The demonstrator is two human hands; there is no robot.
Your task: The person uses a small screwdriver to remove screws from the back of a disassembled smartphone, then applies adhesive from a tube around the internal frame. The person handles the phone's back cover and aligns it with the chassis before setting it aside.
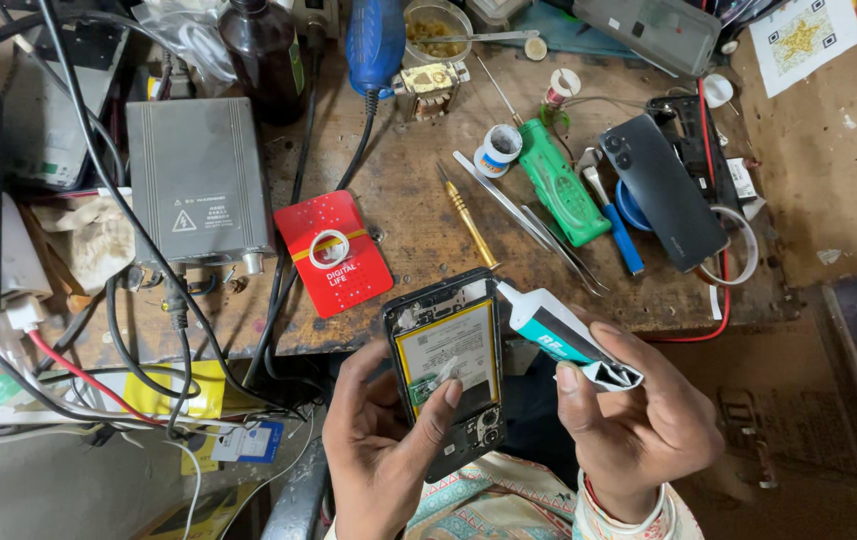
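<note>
Two bare hands work over one opened phone (448,370), its back cover off and a flat yellow battery exposed. The left hand (378,440) has a closed grip on the phone's lower edge, the phone's long axis running near upright. The right hand (638,420) squeezes one crimped white-and-teal glue tube (560,335), nozzle pointing up-left, touching the phone's upper right corner. All is held just off the scarred wooden surface (418,200), where one dark glossy phone (660,190) lies.

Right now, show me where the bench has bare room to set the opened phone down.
Bare wood lies between the red card and the yellow-handled screwdriver, just above the opened phone. The brown surface right of the black phone is open too. Around the green tool and tweezers it is crowded.
</note>
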